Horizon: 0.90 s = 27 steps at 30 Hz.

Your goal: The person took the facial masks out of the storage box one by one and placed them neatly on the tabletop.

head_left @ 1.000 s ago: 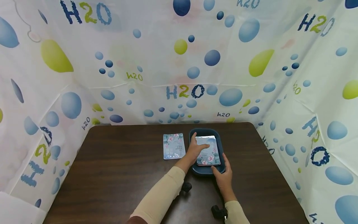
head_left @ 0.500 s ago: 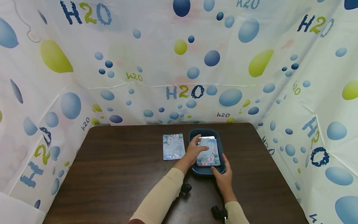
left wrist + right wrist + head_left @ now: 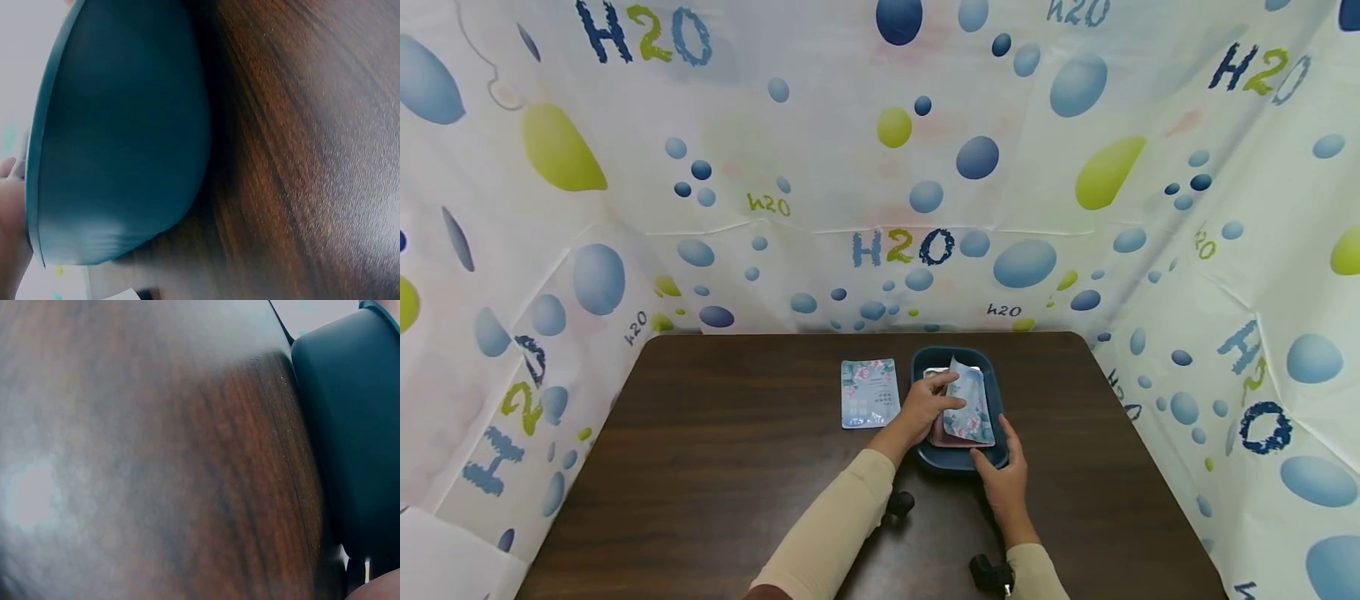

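Note:
A flat floral sachet (image 3: 972,408), pale blue with pink flowers, is lifted and bent at its left side inside a dark blue plastic basin (image 3: 997,398). My left hand (image 3: 919,410) pinches its left edge between thumb and fingers. Beneath it lies at least one more packet (image 3: 937,437), mostly covered, with a pinkish edge showing. At the basin's near right corner my right hand (image 3: 1004,483) grips the rim, thumb in front and fingers along the right side. The left wrist view is mostly the basin's outer wall (image 3: 125,125); the right wrist view has that wall (image 3: 356,425) at its right.
Another floral sachet (image 3: 869,394) lies flat on the dark wooden table (image 3: 737,450), left of the basin. Wrist camera mounts (image 3: 988,573) sit under both forearms. A printed curtain (image 3: 820,150) hangs behind the table, and a white object (image 3: 456,554) stands at the lower left.
The top sachet in the basin, flat before, now has its left side raised and curled in my left hand, exposing what lies under it. The right hand keeps its place; the head view shifted slightly.

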Motion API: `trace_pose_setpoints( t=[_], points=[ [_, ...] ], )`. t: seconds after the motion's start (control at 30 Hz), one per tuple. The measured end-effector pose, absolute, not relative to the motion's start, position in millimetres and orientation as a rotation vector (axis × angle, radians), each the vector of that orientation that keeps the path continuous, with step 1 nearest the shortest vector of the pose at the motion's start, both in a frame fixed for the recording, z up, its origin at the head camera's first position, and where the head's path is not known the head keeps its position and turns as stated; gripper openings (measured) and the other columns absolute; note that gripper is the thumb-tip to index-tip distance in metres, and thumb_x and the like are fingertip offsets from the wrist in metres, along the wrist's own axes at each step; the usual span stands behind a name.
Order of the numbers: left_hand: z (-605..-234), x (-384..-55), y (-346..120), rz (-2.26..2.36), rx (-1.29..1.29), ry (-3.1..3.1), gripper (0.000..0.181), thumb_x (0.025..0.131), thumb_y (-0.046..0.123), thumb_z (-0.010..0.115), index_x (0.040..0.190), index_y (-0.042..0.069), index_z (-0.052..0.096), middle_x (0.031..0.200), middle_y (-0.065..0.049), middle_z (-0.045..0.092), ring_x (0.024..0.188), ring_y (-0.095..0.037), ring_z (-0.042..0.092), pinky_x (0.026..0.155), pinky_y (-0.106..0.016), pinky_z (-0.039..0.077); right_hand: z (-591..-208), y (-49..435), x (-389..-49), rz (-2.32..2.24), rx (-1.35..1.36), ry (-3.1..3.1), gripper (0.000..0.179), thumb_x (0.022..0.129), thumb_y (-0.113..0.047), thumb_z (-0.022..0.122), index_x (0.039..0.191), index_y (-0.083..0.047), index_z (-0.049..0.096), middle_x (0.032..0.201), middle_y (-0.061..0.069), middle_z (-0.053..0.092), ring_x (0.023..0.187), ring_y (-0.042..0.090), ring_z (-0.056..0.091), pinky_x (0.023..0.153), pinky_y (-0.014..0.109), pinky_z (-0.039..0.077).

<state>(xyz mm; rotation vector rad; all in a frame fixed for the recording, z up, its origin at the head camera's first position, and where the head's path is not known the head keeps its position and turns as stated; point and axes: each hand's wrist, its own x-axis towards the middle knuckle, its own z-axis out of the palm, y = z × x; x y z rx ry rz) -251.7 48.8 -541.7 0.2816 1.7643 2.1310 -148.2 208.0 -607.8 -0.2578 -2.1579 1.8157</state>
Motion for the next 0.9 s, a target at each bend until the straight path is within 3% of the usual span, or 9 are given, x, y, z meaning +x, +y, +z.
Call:
trace_pose_setpoints(
  t=[0.1,0.2,0.3,0.4,0.57,0.67,0.73,0.8,0.9],
  points=[
    [-544.5,-252.5,49.5,2.103,0.297,1.797,0.067,0.089,-0.001,0.072,0.151,0.000,0.047,0.165,-0.018,0.034,0.152,-0.037,0.034,0.119,-0.048,0.039,-608.4,207.3,-147.7,1.822,-0.268,-2.168,0.074,0.090,-0.006,0.075,0.156,-0.014,0.041,0.164,0.011,0.036,0.152,0.030,0.030,0.123,0.042,0.030],
    [-546.2,-252.7,49.9,2.094,0.316,1.779,0.075,0.089,-0.004,0.071,0.156,0.001,0.038,0.164,-0.019,0.036,0.145,-0.039,0.045,0.110,-0.043,0.050,-607.7,206.5,-146.9,1.838,-0.273,-2.169,0.074,0.091,-0.007,0.074,0.157,-0.015,0.041,0.164,0.010,0.035,0.152,0.028,0.031,0.110,0.016,0.033],
    [-546.0,-252.6,50.4,2.103,0.313,1.737,0.078,0.091,-0.004,0.069,0.159,0.000,0.031,0.160,-0.022,0.041,0.141,-0.039,0.050,0.102,-0.038,0.055,-607.1,207.0,-146.6,1.843,-0.261,-2.153,0.075,0.091,-0.006,0.074,0.157,-0.016,0.041,0.164,0.010,0.036,0.152,0.029,0.031,0.101,0.004,0.032],
    [-544.8,-252.7,51.1,2.104,0.297,1.728,0.077,0.093,0.001,0.069,0.159,0.000,0.029,0.158,-0.023,0.043,0.143,-0.037,0.049,0.105,-0.036,0.053,-606.3,208.1,-147.1,1.826,-0.255,-2.153,0.074,0.090,-0.005,0.075,0.156,-0.015,0.041,0.164,0.011,0.037,0.152,0.029,0.031,0.108,0.012,0.033],
    [-544.5,-252.9,51.1,2.109,0.293,1.716,0.075,0.095,0.003,0.068,0.159,0.000,0.029,0.161,-0.022,0.039,0.143,-0.036,0.048,0.115,-0.044,0.045,-607.0,209.3,-148.2,1.812,-0.250,-2.164,0.075,0.090,-0.007,0.076,0.156,-0.014,0.042,0.164,0.013,0.037,0.152,0.031,0.030,0.123,0.052,0.029],
    [-544.0,-252.3,50.2,2.111,0.299,1.719,0.075,0.095,0.003,0.067,0.160,0.003,0.030,0.165,-0.020,0.033,0.147,-0.036,0.043,0.119,-0.047,0.040,-608.5,209.7,-148.5,1.810,-0.254,-2.162,0.075,0.089,-0.006,0.076,0.156,-0.013,0.042,0.163,0.014,0.037,0.152,0.032,0.030,0.122,0.060,0.025],
    [-544.0,-251.7,49.4,2.114,0.293,1.713,0.075,0.095,0.004,0.067,0.160,0.005,0.031,0.166,-0.018,0.031,0.148,-0.035,0.040,0.120,-0.048,0.038,-609.2,209.5,-148.3,1.805,-0.269,-2.170,0.075,0.089,-0.006,0.075,0.156,-0.014,0.042,0.163,0.012,0.038,0.152,0.030,0.030,0.124,0.050,0.028],
    [-543.8,-251.0,48.7,2.118,0.287,1.706,0.075,0.095,0.004,0.067,0.160,0.006,0.031,0.167,-0.016,0.030,0.149,-0.034,0.040,0.121,-0.048,0.037,-609.2,209.2,-148.0,1.808,-0.269,-2.172,0.074,0.090,-0.006,0.074,0.156,-0.014,0.041,0.163,0.012,0.037,0.152,0.030,0.031,0.120,0.030,0.033],
    [-544.7,-250.7,48.2,2.121,0.288,1.716,0.076,0.095,0.005,0.068,0.160,0.008,0.031,0.166,-0.016,0.033,0.145,-0.033,0.046,0.118,-0.047,0.041,-608.6,208.3,-147.7,1.821,-0.256,-2.158,0.074,0.090,-0.006,0.074,0.156,-0.013,0.041,0.163,0.012,0.037,0.152,0.031,0.031,0.104,0.006,0.035]
  ],
)
